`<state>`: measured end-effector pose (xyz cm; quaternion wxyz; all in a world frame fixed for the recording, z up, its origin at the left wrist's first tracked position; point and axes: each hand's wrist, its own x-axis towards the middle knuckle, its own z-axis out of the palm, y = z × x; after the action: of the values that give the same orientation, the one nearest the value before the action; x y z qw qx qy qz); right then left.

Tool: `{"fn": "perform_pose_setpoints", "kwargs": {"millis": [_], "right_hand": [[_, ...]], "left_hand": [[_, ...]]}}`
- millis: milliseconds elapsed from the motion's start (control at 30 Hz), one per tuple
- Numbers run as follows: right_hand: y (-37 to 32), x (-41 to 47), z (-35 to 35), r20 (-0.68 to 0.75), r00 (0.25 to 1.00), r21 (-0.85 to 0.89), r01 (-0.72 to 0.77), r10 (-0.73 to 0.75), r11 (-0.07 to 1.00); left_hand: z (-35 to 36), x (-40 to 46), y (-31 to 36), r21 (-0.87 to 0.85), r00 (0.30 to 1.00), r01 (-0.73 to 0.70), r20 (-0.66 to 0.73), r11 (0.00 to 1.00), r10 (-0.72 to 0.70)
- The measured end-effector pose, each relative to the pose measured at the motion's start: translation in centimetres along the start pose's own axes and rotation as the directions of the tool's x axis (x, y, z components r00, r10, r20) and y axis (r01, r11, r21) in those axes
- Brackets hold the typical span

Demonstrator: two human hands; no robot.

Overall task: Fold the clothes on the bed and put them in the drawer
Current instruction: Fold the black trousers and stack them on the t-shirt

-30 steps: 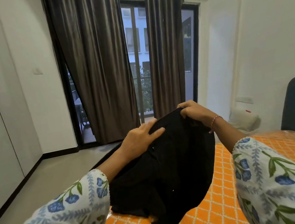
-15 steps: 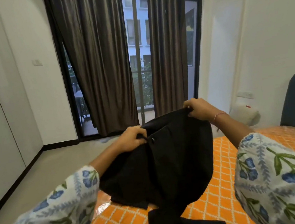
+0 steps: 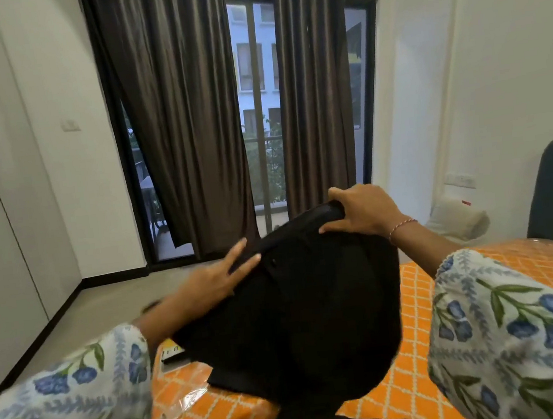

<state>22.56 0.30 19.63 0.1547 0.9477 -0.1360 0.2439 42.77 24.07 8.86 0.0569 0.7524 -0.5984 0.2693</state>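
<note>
Here, left of centre, the left hand (image 3: 219, 278) lies with straight fingers (slightly blurred) on the black fabric garment (image 3: 300, 306), held up mid-frame over the orange lattice-patterned bed cover (image 3: 413, 300); the right hand (image 3: 360, 212) grips its top edge.

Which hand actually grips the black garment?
The right hand, curled over the black garment at its top edge. The left hand only lies on it, fingers straight.

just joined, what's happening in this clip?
A person in floral sleeves holds a black garment up over the orange bed. The right hand grips its top edge; the left hand lies flat against the cloth, fingers straight. It is not folded yet, and no drawer is in view.
</note>
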Motion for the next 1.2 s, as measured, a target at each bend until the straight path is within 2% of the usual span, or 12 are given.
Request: {"fn": "perform_pose_setpoints", "kwargs": {"millis": [67, 167, 267, 400, 533, 633, 767, 833, 933, 1000, 1100, 1200], "right_hand": [[-0.5, 0.8, 0.4, 0.041, 0.999, -0.002, 0.011, -0.011, 1.0], [-1.0, 1.1, 1.2, 0.036, 0.999, 0.032, -0.027, 0.026, 0.999], [1.0, 0.7, 1.3, 0.075, 0.984, 0.14, -0.171, 0.162, 0.975], [3.5, -0.2, 0.8, 0.123, 0.948, 0.181, -0.312, 0.293, 0.933], [5.5, -0.9, 0.6, 0.169, 0.897, 0.251, -0.44, 0.408, 0.862], [7.5, -1.5, 0.2, 0.214, 0.867, 0.333, -0.498, 0.45, 0.801], [9.4, -2.7, -1.3, 0.417, 0.804, 0.442, -0.587, 0.425, 0.678], [9.6, -3.2, -1.7, 0.438, 0.785, 0.486, -0.617, 0.439, 0.619], [9.0, -4.0, -1.4, 0.315, 0.813, 0.688, -0.551, 0.49, 0.472], [8.4, -4.4, -1.5, 0.286, 0.828, 0.834, -0.463, 0.483, 0.299], [8.1, -4.1, -2.4, 0.303, 0.853, 0.915, -0.385, 0.425, 0.121], [8.1, -3.2, -3.2, 0.331, 0.849, 0.933, -0.36, 0.412, -0.008]], "left_hand": [[2.8, -1.8, 1.0, -0.106, 0.961, 0.222, 0.191, 0.969, -0.199], [4.9, -1.5, 1.1, -0.109, 0.902, 0.424, 0.14, 0.899, -0.409], [4.2, -1.2, 2.1, -0.275, 0.946, 0.323, 0.088, 0.905, -0.311], [0.7, 0.9, 2.6, -0.085, 0.979, 0.096, 0.186, 0.992, -0.079], [-1.5, 3.9, 1.2, 0.303, 0.955, 0.163, 0.192, 0.939, -0.228], [-2.4, 4.5, -1.4, -0.074, 0.905, 0.408, 0.166, 0.91, -0.393], [-3.4, 4.4, -4.2, -0.79, 0.791, 0.434, 0.104, 0.433, -0.602], [-3.6, 4.4, -4.4, -0.932, 0.7, 0.327, 0.128, 0.155, -0.703], [-4.1, 5.3, -4.5, -0.984, 0.664, 0.165, 0.164, -0.072, -0.729], [-5.6, 5.4, -5.3, -0.985, 0.699, 0.048, 0.153, -0.168, -0.699], [-8.9, 3.8, -6.9, -0.956, 0.882, -0.003, 0.135, -0.292, -0.451], [-10.6, 1.9, -7.8, -0.978, 0.935, 0.168, 0.198, -0.122, -0.294]]}}
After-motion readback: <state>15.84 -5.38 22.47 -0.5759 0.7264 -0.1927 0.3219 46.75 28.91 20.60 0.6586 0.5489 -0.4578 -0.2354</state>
